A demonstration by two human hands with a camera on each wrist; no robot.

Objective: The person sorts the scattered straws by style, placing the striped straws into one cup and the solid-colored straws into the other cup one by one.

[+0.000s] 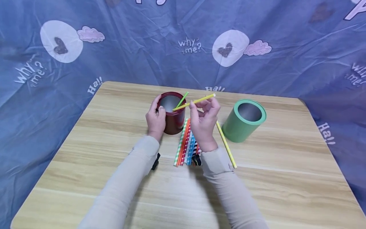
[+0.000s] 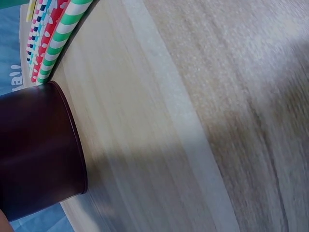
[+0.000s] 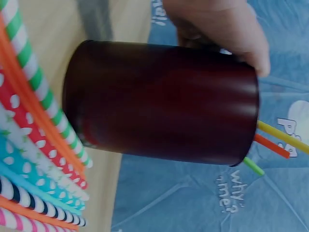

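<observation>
A dark red can (image 1: 175,122) stands on the table, its mouth facing up. My left hand (image 1: 156,119) grips it at the left side, with the thumb near the rim. Between the thumb and fingers of my right hand (image 1: 205,122) is a plain yellow straw (image 1: 197,102), pinched at a slant, its lower end over the can's mouth. A light green straw (image 1: 182,99) leans inside the can and pokes above the rim. In the right wrist view an orange straw (image 3: 273,146) also sticks out past the rim. The can's bottom inside is hidden.
Several patterned straws (image 1: 182,146) lie side by side just in front of the red can, partly beneath my right hand and wrist. A second yellow straw (image 1: 227,144) lies right of them. The green can (image 1: 238,127) stands further right. Blue printed cloth (image 1: 160,60) hangs behind the table.
</observation>
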